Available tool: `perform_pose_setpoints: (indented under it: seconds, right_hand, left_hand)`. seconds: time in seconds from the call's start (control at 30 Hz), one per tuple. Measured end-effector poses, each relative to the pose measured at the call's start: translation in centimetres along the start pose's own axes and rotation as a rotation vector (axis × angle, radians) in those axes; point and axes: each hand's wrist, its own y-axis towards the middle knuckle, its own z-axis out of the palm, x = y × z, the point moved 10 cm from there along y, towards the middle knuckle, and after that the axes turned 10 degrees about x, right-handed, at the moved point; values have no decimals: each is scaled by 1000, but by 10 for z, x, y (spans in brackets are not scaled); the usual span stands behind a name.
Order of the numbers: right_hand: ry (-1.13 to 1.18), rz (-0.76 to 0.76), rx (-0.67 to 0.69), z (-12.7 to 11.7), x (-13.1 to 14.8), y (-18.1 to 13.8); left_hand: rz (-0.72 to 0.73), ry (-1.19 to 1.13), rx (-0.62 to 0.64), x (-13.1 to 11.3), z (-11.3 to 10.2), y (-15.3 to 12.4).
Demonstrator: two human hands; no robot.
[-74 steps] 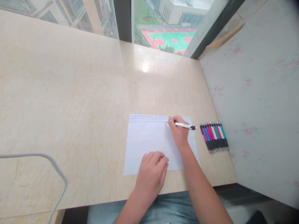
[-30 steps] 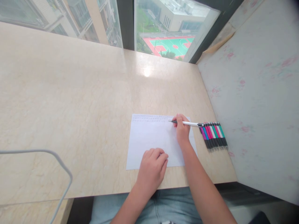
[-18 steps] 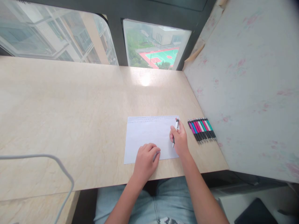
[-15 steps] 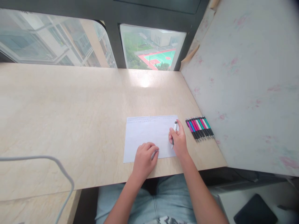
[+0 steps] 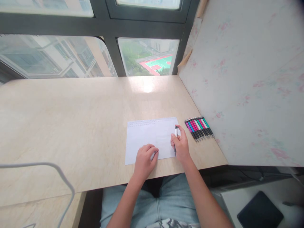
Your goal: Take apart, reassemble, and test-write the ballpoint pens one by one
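Head view: the right hand [image 5: 180, 146] pinches a white-and-black pen [image 5: 176, 131] over the paper's [image 5: 147, 136] right side, forefinger [image 5: 182, 130] at its far end; the left hand [image 5: 144, 159] curls on the near edge, its grasp unclear. Gripping firmly should keep the pen steady.

slim white pen with black grip [image 5: 176, 131], silver tip pointing to the near side, at the right edge of a flat white rectangular paper sheet [image 5: 145, 136], small writing along its far edge
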Motion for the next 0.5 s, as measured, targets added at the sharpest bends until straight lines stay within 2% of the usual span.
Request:
perform_pose_setpoints:
  seconds: [0.23,0.3,0.5]
  right_hand:
    - [-87,41,7,-4,-6,-4]
    - [-184,37,-6,-9,-3,-4]
    - [-910,-93,-49,-23,30,1]
  left_hand:
    - [2,-14,-5,-1,-2,-1]
    - [-1,-19,2,0,-2,-1]
    - [-3,-22,4,3,-2,0]
